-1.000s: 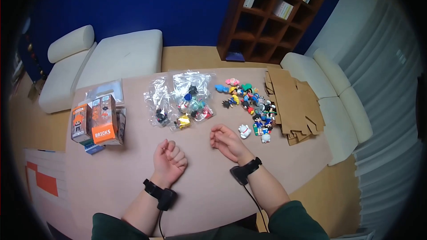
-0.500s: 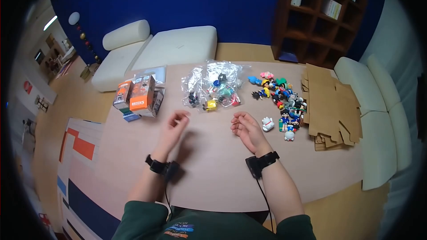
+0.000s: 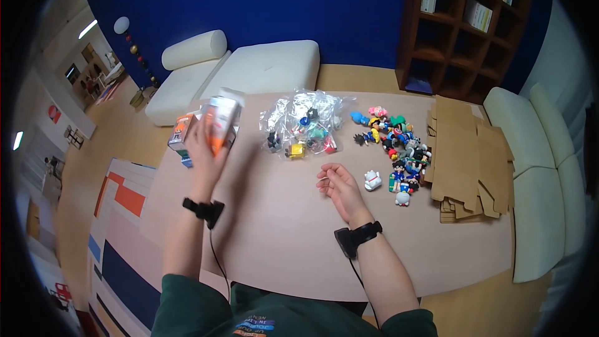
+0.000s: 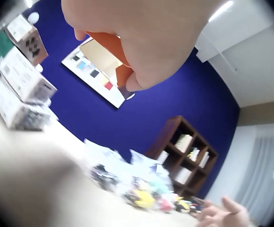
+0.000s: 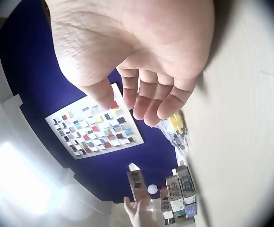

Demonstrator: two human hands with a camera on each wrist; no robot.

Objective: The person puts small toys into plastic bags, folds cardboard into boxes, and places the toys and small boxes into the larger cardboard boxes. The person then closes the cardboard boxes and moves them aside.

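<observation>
At the left of the table, my left hand [image 3: 203, 157] grips an orange and white bricks box [image 3: 224, 115] and holds it up above the other boxes. The left wrist view shows the box's orange edge [image 4: 109, 43] between thumb and fingers. From the right wrist view, the raised box [image 5: 138, 184] stands roughly upright with a white flap at its top. My right hand [image 3: 340, 188] is held over the middle of the table with loosely bent fingers and nothing in it. A white cat figurine [image 3: 372, 180] lies just right of that hand.
Several other boxes [image 4: 26, 71] stand stacked at the table's left. Clear plastic bags [image 3: 306, 122] with toy figures lie at the back middle. A heap of figurines [image 3: 409, 146] sits at the right, beside flattened brown cardboard [image 3: 458, 156].
My left hand has reached forward and left to the boxes, taken hold of the orange bricks box and lifted it. The right hand stays near the cat figurine. The head view has swung left.
</observation>
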